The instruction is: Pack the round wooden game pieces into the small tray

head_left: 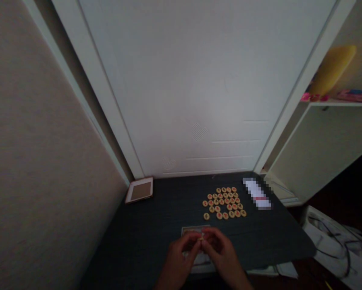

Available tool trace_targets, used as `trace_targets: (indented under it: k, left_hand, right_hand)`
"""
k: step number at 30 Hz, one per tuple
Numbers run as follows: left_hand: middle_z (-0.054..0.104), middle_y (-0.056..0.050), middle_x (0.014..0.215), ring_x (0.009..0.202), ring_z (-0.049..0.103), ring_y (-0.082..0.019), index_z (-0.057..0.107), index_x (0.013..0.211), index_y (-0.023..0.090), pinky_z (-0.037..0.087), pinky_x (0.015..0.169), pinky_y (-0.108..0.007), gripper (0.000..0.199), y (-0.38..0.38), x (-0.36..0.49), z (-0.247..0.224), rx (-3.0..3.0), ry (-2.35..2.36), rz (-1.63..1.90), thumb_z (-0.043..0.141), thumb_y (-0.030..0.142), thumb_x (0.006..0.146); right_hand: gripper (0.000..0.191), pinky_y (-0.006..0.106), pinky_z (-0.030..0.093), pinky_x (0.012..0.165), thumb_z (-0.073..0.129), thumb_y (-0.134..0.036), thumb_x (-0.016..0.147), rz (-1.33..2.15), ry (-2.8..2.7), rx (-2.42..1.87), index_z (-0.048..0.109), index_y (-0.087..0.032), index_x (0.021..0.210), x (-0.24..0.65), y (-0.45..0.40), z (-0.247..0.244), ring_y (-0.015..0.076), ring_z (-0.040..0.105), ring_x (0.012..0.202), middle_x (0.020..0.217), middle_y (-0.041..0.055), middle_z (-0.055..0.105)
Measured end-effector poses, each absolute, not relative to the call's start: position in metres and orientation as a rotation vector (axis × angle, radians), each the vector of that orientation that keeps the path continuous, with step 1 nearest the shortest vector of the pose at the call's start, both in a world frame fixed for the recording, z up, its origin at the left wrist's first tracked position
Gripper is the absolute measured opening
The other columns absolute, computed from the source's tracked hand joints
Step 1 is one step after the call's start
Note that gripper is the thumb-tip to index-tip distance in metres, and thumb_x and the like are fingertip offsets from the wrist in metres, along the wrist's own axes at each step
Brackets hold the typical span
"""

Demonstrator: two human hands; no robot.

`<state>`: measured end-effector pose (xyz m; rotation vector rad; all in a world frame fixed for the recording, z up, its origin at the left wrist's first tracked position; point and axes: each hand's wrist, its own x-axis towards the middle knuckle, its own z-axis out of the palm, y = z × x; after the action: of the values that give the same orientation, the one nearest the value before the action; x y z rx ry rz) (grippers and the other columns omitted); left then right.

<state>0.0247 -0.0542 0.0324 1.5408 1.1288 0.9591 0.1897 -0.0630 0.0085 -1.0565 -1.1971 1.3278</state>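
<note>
My left hand and my right hand meet near the table's front edge, thumbs and fingertips pinched together. Between the fingertips shows a small pale-yellow bit of a xiangqi piece; most of it is covered by the fingers. Under the hands lies a flat, light-bordered rectangular item, partly hidden by them. Beyond my right hand, several round wooden xiangqi pieces with red and dark characters lie in rough rows. One piece sits at the near left of the group, and a gap shows within the rows.
The dark table stands against a white panel. A framed tray-like item lies at its back left, and a blurred-out white item at its back right. Right of the table are a white box with cables and a shelf.
</note>
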Motion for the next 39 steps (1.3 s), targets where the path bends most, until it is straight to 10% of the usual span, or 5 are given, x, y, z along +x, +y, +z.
trace_targets:
  k: [25,39]
  left_hand:
    - [0.065,0.002,0.071,0.067,0.065,-0.018,0.059,0.125,0.025,0.043,0.063,-0.026,0.041,-0.043,-0.018,0.013,1.809,1.742,0.546,0.048,0.049,0.094]
    - [0.075,0.0,0.087,0.082,0.072,-0.02,0.048,0.141,0.031,0.046,0.071,-0.025,0.045,-0.043,-0.022,0.01,1.764,1.672,0.393,0.04,0.041,0.098]
  right_hand:
    - [0.032,0.029,0.054,0.072,0.065,-0.05,0.087,1.339,-1.46,-1.258,0.068,-0.019,0.094,0.179,-0.053,0.014,0.0207,0.069,0.079,0.088,0.0064,0.074]
    - [0.018,0.026,0.054,0.064,0.068,-0.029,0.081,1.319,-1.478,-1.352,0.064,-0.021,0.096,0.171,-0.05,0.008,0.0192,0.07,0.072,0.08,0.0036,0.073]
